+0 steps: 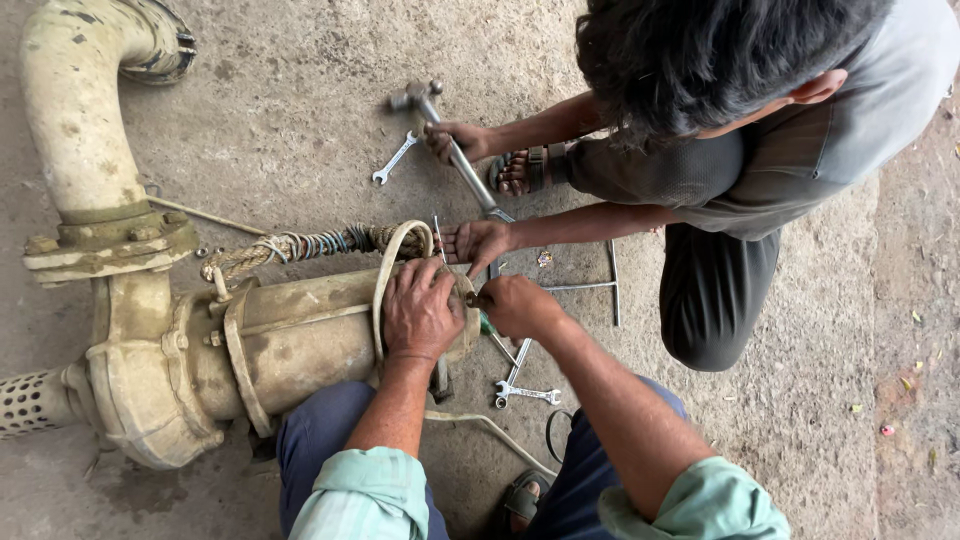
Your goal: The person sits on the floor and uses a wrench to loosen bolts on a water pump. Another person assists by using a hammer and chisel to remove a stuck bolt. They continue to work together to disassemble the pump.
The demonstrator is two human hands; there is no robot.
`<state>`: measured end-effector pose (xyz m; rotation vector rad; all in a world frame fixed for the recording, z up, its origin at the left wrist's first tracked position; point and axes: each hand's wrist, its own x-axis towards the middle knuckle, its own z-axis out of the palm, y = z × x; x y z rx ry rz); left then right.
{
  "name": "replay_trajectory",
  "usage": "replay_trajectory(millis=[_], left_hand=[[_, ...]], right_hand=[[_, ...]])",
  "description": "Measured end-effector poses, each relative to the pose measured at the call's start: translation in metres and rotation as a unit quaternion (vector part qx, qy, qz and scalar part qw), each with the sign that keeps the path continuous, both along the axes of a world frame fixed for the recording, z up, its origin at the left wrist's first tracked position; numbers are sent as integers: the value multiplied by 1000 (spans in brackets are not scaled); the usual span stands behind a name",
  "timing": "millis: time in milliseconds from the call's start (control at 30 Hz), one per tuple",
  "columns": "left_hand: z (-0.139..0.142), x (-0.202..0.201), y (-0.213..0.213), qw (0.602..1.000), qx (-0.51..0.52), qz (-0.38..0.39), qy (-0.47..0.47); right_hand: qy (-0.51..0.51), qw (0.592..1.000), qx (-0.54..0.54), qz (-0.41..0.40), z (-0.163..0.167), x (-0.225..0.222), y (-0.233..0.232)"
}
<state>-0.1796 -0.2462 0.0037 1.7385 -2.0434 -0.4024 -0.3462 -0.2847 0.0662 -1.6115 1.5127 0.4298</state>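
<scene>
resting flat on the end of the dirty cream-coloured metal pump body [300,340], the left hand [420,310] lay with its fingers spread and bent down over the curved surface, pressing on it and gripping nothing. the pump lay on its side on the grey concrete floor [800,400], across the person's lap, with its perforated strainer tube [30,402] at the far left and a thick bent cream pipe with a flange [80,130] rising from it. the right hand [515,305] was closed just beside the end of the pump, around a small tool with a green handle [487,322]; what kind of tool it was, i could not tell. a pale flat hose loop [395,255] passed over the pump next to the left hand, and a braided rope with coloured wires [300,245] lay behind it. a second person in a grey shirt crouched opposite. one hand of this co-worker [478,242] touched the same end of the pump with open fingers, and the other hand [455,140] held a steel hammer with a long metal handle [440,125]. a small silver open-ended spanner [395,158] lay on the floor near the hammer head, and another combination spanner [527,394] lay beside the right knee.
</scene>
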Motion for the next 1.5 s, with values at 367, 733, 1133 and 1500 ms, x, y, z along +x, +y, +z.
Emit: replay_trajectory(millis=[367, 733, 1133, 1500], left_hand=[[14, 1, -1, 1000, 3, -1, 9], [5, 0, -1, 999, 52, -11, -5], [8, 1, 0, 999, -27, 5, 30], [8, 1, -1, 1000, 12, 0, 10]], right_hand=[[66, 985, 101, 121, 11, 23, -54], [177, 969, -55, 162, -16, 22, -7], [91, 981, -166, 53, -20, 2, 23], [88, 989, 90, 84, 1, 21, -41]])
